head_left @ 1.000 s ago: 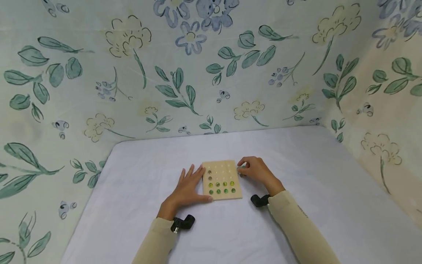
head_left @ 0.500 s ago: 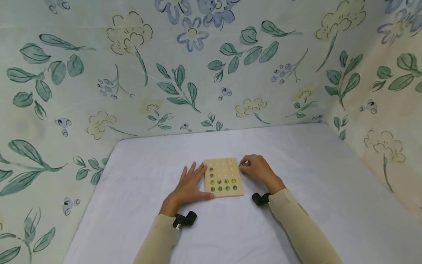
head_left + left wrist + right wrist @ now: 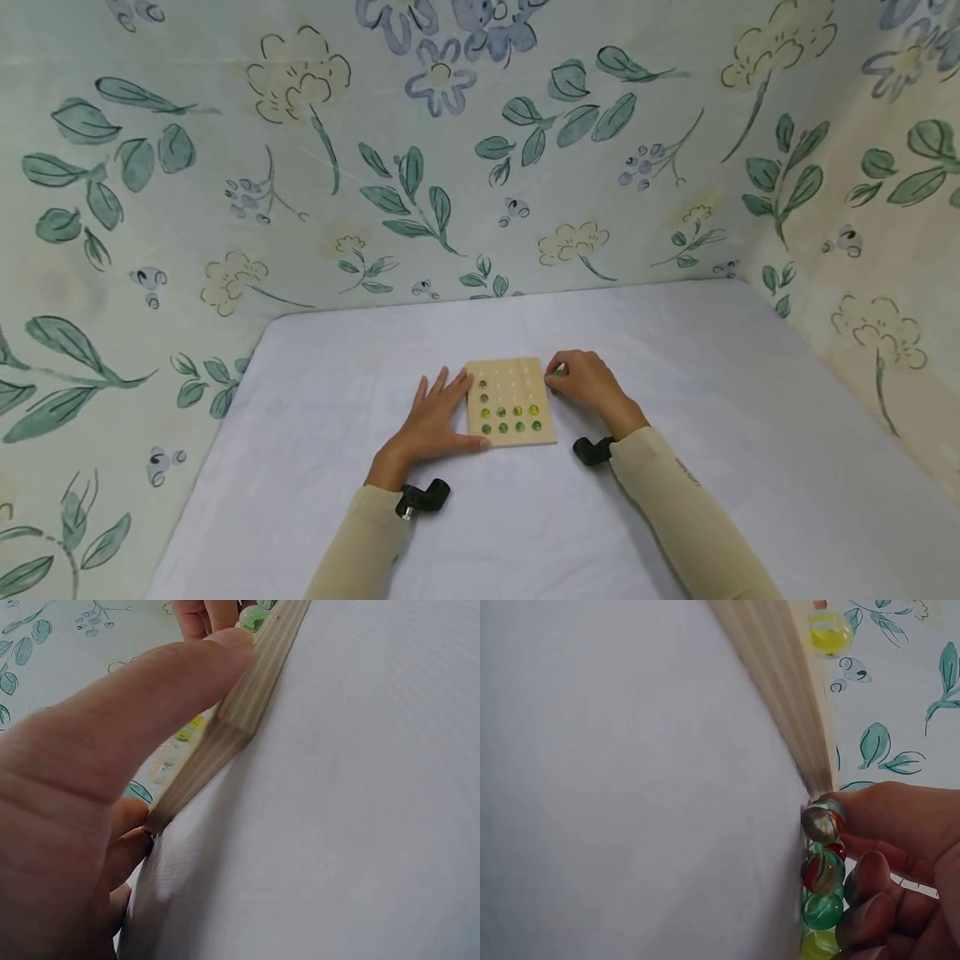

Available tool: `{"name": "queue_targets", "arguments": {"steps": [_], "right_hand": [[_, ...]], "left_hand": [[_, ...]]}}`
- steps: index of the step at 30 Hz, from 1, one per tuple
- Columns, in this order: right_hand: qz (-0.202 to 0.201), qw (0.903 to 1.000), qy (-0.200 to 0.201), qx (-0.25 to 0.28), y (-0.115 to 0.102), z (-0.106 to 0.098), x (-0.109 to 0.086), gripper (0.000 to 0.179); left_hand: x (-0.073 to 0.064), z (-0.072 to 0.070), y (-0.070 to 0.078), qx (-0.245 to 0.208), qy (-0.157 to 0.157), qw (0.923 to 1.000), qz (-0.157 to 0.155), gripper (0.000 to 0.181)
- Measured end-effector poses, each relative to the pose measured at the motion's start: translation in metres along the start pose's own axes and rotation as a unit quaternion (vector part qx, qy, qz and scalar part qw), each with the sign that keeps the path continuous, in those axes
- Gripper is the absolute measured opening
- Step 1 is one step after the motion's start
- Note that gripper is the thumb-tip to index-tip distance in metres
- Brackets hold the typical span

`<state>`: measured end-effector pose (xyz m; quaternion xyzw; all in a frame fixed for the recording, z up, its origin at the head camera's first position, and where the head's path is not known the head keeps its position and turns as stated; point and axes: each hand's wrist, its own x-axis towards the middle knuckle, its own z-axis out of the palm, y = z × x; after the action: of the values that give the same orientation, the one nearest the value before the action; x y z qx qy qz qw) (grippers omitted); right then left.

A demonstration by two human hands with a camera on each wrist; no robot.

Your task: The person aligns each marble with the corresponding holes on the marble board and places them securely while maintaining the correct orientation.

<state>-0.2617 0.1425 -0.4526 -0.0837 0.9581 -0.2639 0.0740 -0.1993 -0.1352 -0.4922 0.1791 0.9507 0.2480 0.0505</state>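
A square wooden board (image 3: 517, 367) with rows of pits lies on the table. Green marbles (image 3: 503, 427) fill its nearest row, yellow-green marbles (image 3: 517, 411) the row behind, and two darker marbles (image 3: 483, 391) sit in the left column. My left hand (image 3: 427, 429) rests with spread fingers along the board's left edge, thumb over its near corner. Just beyond the right edge, the thumb and fingers of my right hand (image 3: 588, 383) pinch a clear marble with brown-red swirls (image 3: 823, 822). Loose beside those fingers are a red-green marble (image 3: 823, 871), a green marble (image 3: 823, 910) and a yellow marble (image 3: 821, 946).
A white cloth (image 3: 360, 358) covers the table around the board. Floral fabric walls (image 3: 315, 233) rise behind and at both sides. Each wrist wears a small black camera, such as the left camera (image 3: 423, 497).
The view has tilted slightly. The right fingertips have drawn in beside the board's edge, where less of the marbles shows now. The left hand and the marbles in the board stay as they were.
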Motion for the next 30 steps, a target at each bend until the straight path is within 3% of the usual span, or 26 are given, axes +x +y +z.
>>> {"name": "queue_targets", "arguments": {"steps": [8, 30], "right_hand": [[0.002, 0.9999, 0.001, -0.012, -0.0002, -0.0009, -0.0009, 0.016], [-0.031, 0.999, 0.017, 0.028, -0.0091, -0.0026, 0.0022, 0.014]], "left_hand": [[0.0003, -0.0014, 0.0031, -0.003, 0.0, 1.0, 0.004, 0.115], [0.0006, 0.0006, -0.0019, 0.003, -0.001, 1.0, 0.006, 0.115]]}}
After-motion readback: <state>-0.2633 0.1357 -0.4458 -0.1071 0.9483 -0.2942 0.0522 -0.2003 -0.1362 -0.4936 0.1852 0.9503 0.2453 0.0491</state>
